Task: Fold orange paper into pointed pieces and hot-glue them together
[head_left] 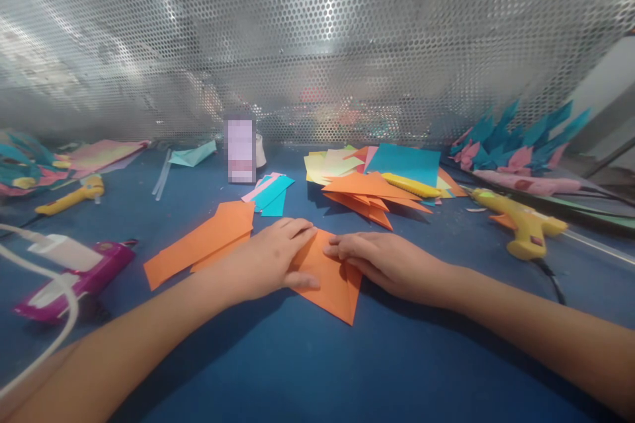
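Note:
A folded sheet of orange paper (325,284) lies on the blue table before me, with a creased flap along its right side. My left hand (278,251) rests palm down on its left part, fingers stretched out and thumb apart. From the other side, my right hand (387,261) has its fingers close together on the upper right of the paper, at the fold; its thumb is mostly hidden. More orange paper strips (208,241) lie beside my left hand. Beyond my right hand is a stack of folded orange pieces (370,192).
A yellow cutter (411,185) lies on coloured sheets at the back. Yellow glue guns lie right (528,221) and left (74,195). A phone (241,149) stands behind blue and pink strips (272,193). A magenta power strip (99,271) with a white cable sits left. Perforated metal (317,46) closes the back.

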The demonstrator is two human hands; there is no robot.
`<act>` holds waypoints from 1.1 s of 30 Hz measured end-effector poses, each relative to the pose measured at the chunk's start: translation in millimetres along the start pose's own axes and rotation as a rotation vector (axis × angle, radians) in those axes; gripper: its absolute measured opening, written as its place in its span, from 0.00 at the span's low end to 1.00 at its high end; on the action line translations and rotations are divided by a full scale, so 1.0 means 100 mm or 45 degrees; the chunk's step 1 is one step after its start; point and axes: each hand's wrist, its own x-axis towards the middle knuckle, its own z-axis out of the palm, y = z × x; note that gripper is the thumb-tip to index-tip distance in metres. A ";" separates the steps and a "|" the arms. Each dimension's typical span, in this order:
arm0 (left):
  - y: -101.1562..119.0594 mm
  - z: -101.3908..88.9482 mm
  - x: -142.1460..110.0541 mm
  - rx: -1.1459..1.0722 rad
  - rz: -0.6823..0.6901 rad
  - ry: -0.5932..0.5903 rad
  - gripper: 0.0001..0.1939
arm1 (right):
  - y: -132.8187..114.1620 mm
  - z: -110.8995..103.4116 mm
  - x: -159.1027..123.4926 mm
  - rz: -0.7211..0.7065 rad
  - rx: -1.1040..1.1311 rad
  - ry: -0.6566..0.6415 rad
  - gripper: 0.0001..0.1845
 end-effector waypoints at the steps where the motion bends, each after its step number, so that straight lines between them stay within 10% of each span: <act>1: 0.00 0.00 0.00 0.004 0.000 -0.002 0.36 | 0.00 0.00 0.00 -0.001 0.000 0.000 0.15; 33: 0.03 -0.02 -0.01 0.006 0.030 0.022 0.32 | 0.02 -0.01 0.00 -0.068 0.005 -0.006 0.15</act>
